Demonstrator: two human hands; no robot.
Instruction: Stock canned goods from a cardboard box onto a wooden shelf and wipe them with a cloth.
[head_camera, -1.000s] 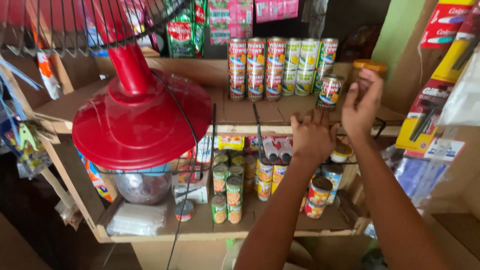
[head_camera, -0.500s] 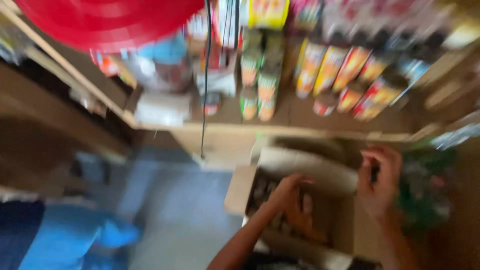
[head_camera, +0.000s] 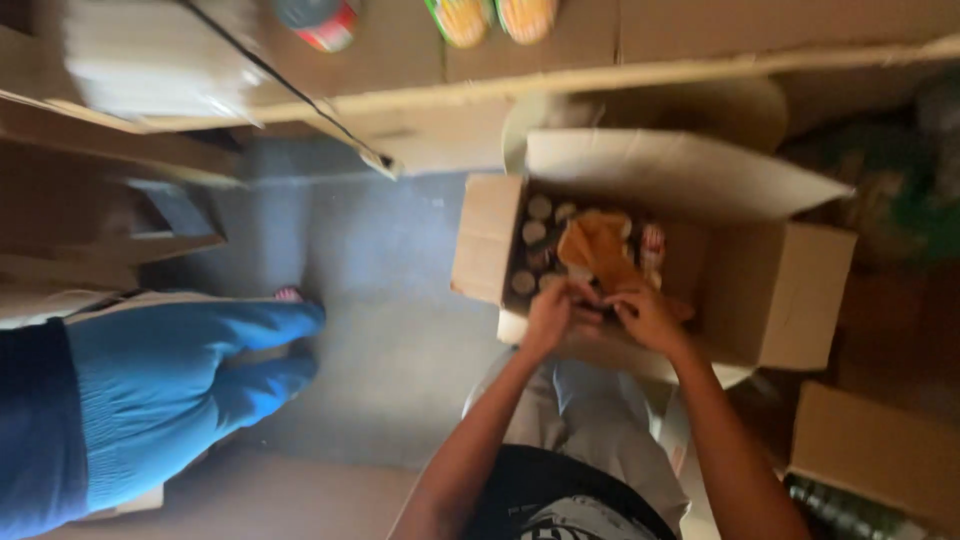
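Observation:
An open cardboard box (head_camera: 770, 290) stands on the floor in front of me, with its flaps spread. Inside it are several cans (head_camera: 530, 245) seen from above and a crumpled orange-brown sheet (head_camera: 597, 250). My left hand (head_camera: 550, 315) and my right hand (head_camera: 645, 315) reach into the box at its near edge, close together, fingers curled over something small and dark between them. Blur hides what it is and whether either hand grips it.
Another person's leg in blue trousers (head_camera: 170, 380) stretches across the grey floor on the left. A wooden shelf (head_camera: 620, 55) with a few cans (head_camera: 320, 20) runs along the top. A second cardboard box (head_camera: 870, 450) sits at the lower right.
My view has swung down from the shelves to the floor. Both hands have dropped from the shelf of cans into the open box and come together at its near edge.

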